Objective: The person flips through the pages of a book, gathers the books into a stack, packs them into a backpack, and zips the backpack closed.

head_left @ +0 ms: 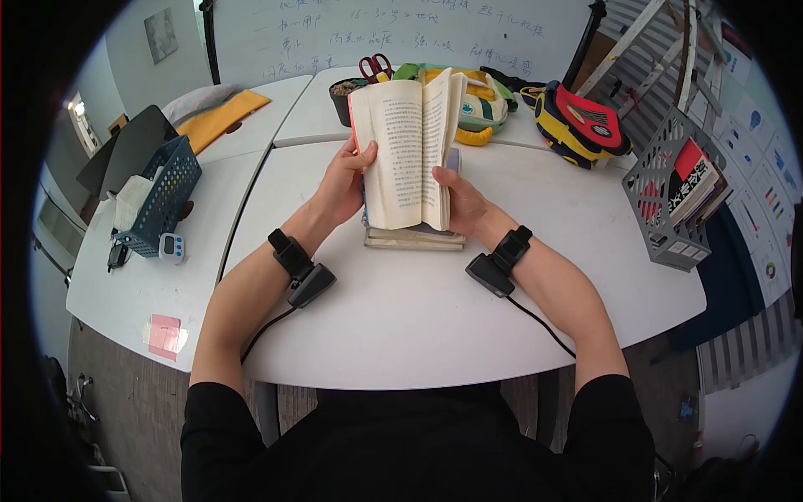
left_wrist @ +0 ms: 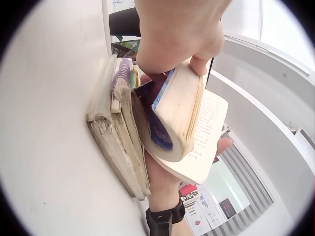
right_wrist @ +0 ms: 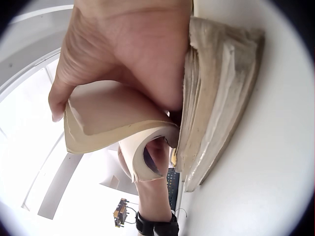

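An opened book (head_left: 397, 159) with printed pages is held up over the table, tilted toward the head camera. My left hand (head_left: 341, 180) grips its left edge, the thumb lying on the page and the fingers behind the cover. On the other side my right hand (head_left: 462, 201) holds the right-hand pages, its thumb pressed on their outer edge. In the left wrist view the blue cover (left_wrist: 158, 129) curves around the thick page block. Under the held book lies a stack of worn books (head_left: 414, 240), close below both hands; its upper part is mostly hidden in the head view.
Behind the book stand a dark pot (head_left: 341, 105), red-handled scissors (head_left: 375, 67) and a green and yellow bag (head_left: 489, 105). A red and yellow backpack (head_left: 579, 125) sits back right, a grey crate of books (head_left: 661, 197) at right. A blue basket (head_left: 167, 197) and small timer (head_left: 171, 248) stand left.
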The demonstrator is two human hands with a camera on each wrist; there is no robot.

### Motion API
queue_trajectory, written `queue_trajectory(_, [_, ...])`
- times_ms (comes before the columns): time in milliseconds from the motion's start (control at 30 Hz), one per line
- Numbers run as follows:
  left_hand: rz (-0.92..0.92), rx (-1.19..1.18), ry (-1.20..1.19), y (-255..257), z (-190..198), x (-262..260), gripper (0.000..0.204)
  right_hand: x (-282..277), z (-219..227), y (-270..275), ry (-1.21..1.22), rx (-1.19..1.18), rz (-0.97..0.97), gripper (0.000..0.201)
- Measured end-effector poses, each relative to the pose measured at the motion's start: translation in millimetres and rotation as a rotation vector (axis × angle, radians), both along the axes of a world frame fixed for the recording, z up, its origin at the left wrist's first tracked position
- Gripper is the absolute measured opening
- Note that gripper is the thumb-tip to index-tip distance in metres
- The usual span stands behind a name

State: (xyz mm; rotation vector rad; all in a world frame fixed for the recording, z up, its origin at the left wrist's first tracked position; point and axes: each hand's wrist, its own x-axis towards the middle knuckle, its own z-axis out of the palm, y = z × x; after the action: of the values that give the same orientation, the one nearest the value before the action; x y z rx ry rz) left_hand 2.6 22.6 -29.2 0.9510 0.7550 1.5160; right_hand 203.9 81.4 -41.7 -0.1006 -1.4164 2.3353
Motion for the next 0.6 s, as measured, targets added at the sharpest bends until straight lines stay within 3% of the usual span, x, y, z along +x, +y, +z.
queue_trajectory(600, [-0.002, 0.001, 0.044, -0.7, -0.7, 0.6, 0.044, -1.6, -5.7, 4.4, 0.007, 0.002, -0.002, 0.082])
